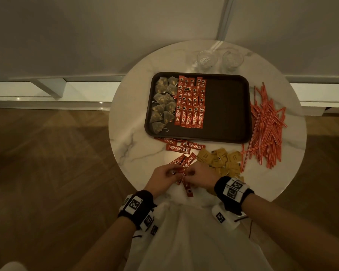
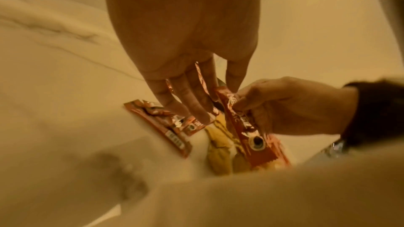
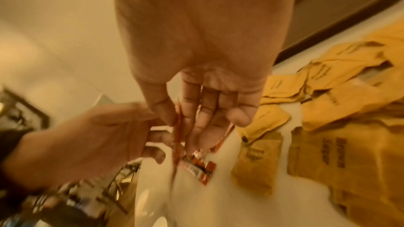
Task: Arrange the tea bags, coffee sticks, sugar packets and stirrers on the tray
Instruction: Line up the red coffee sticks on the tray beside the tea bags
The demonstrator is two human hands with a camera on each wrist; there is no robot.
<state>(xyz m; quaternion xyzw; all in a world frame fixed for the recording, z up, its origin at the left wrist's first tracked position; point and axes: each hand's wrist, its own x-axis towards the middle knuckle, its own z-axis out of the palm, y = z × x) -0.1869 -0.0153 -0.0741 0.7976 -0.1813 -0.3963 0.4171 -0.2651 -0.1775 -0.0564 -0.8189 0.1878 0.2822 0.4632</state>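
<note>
A dark tray sits on the round marble table. It holds tea bags along its left side and rows of red coffee sticks beside them. More coffee sticks lie loose in front of the tray. Yellow sugar packets are piled near them, and red striped stirrers lie right of the tray. At the table's near edge my left hand holds several coffee sticks between its fingers. My right hand pinches one coffee stick beside it.
Two clear glasses stand behind the tray. The tray's right half is bare. A wall and white skirting run behind the table, with wooden floor to both sides. My white garment hangs below the near table edge.
</note>
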